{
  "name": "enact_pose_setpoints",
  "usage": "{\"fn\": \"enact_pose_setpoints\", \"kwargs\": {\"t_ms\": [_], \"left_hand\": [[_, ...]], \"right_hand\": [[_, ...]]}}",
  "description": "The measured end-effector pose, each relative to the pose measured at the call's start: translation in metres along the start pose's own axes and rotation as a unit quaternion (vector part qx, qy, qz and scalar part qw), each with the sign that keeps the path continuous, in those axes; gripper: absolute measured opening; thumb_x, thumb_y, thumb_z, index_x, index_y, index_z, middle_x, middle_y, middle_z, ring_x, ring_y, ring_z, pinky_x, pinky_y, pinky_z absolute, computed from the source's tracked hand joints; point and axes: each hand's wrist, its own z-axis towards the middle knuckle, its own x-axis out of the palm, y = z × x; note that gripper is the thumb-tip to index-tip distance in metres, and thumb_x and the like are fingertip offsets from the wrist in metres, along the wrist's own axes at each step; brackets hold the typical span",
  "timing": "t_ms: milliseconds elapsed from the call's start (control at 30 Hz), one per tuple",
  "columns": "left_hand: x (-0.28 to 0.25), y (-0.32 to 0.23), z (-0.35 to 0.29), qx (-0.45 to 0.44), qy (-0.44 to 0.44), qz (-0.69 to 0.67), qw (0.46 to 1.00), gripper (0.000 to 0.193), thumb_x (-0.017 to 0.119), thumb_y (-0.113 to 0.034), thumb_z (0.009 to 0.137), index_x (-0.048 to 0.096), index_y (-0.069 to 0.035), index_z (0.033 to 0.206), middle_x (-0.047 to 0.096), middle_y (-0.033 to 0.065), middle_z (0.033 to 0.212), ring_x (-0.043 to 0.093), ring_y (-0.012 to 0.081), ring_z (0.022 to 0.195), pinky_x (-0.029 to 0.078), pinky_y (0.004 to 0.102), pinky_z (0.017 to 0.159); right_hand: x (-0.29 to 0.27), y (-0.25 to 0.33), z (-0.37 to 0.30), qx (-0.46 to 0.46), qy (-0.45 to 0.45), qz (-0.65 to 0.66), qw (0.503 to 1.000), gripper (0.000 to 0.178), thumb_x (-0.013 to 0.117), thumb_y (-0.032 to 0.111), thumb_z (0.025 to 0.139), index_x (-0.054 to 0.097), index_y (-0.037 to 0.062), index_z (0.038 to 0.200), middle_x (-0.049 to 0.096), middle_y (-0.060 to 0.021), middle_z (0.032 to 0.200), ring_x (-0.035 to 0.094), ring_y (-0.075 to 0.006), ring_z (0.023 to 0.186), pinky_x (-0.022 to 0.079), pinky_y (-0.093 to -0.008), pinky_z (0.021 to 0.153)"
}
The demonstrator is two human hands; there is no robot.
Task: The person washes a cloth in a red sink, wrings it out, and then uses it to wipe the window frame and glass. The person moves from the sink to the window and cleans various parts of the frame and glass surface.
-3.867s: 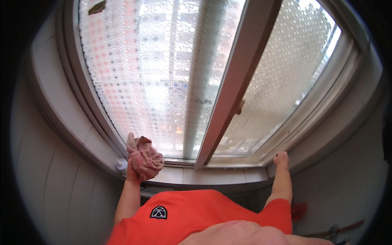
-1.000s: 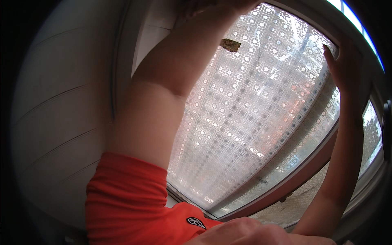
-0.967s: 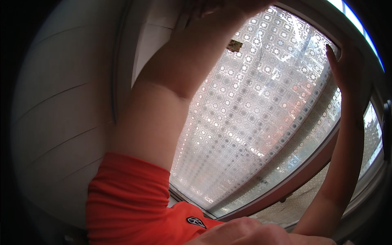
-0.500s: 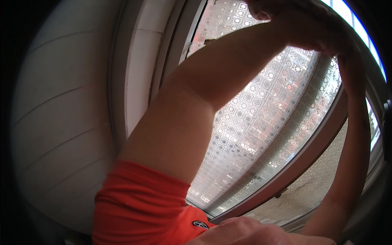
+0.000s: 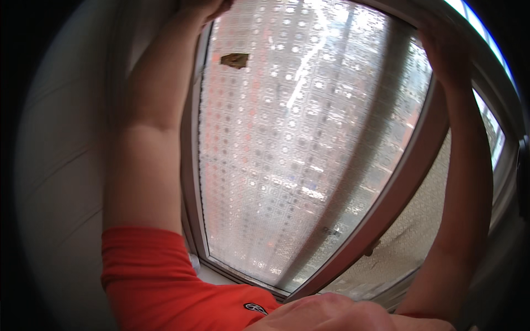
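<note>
Both my arms are raised against a window. At its upper left corner is my left hand (image 5: 208,7), largely cut off by the picture's top edge, so its fingers cannot be made out. In shadow at the upper right, my right hand (image 5: 446,52) touches or lies close to the window frame (image 5: 413,140); its fingers are too dark to read. Between my arms spreads the window pane (image 5: 276,132), covered by a translucent sheet with a small square and star pattern. A brownish torn-looking patch (image 5: 234,60) shows on the pane's upper left.
Pale wall panels (image 5: 61,182) with seams run along the left. Beyond the right frame bar is a second patterned pane (image 5: 411,231), with a small knob or catch (image 5: 372,247) by the bar. A pale sill (image 5: 218,276) lies at the lower left corner.
My left arm has swung left from the upper right, where my hands were close together, to the window's left corner. The brown patch is now fully uncovered. My right arm has shifted slightly left.
</note>
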Motion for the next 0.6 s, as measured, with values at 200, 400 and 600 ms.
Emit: {"fn": "enact_pose_setpoints", "kwargs": {"t_ms": [200, 400, 600], "left_hand": [[0.069, -0.006, 0.008, 0.038, -0.382, 0.052, 0.922, 0.016, 0.044, -0.014, 0.101, 0.055, -0.013, 0.113, 0.065, 0.0072, 0.105, 0.065, 0.0183, 0.086, 0.055, 0.0334, 0.068], [0.099, -0.015, 0.043, -0.059, -0.321, 0.499, 0.803, 0.050, 0.037, -0.048, 0.099, 0.062, -0.012, 0.123, 0.063, 0.0190, 0.128, 0.060, 0.0383, 0.117, 0.045, 0.0473, 0.101], [0.217, -0.057, 0.049, 0.168, -0.430, 0.456, 0.761, 0.050, 0.063, -0.043, 0.085, 0.060, -0.004, 0.115, 0.067, 0.0186, 0.107, 0.062, 0.0407, 0.103, 0.047, 0.0500, 0.094]], "right_hand": [[-0.027, 0.027, 0.010, 0.097, -0.120, 0.018, 0.988, 0.030, 0.056, 0.015, 0.091, 0.061, 0.0006, 0.116, 0.063, -0.0211, 0.113, 0.056, -0.0395, 0.114, 0.040, -0.0489, 0.103], [-0.027, 0.026, 0.011, 0.121, -0.192, 0.062, 0.972, 0.027, 0.055, 0.015, 0.093, 0.061, 0.0000, 0.114, 0.064, -0.0198, 0.108, 0.058, -0.0381, 0.106, 0.043, -0.0473, 0.097], [-0.014, 0.015, 0.007, 0.022, -0.165, -0.075, 0.983, 0.023, 0.055, 0.017, 0.096, 0.061, 0.0009, 0.112, 0.065, -0.0159, 0.106, 0.060, -0.0379, 0.100, 0.046, -0.0485, 0.092]]}}
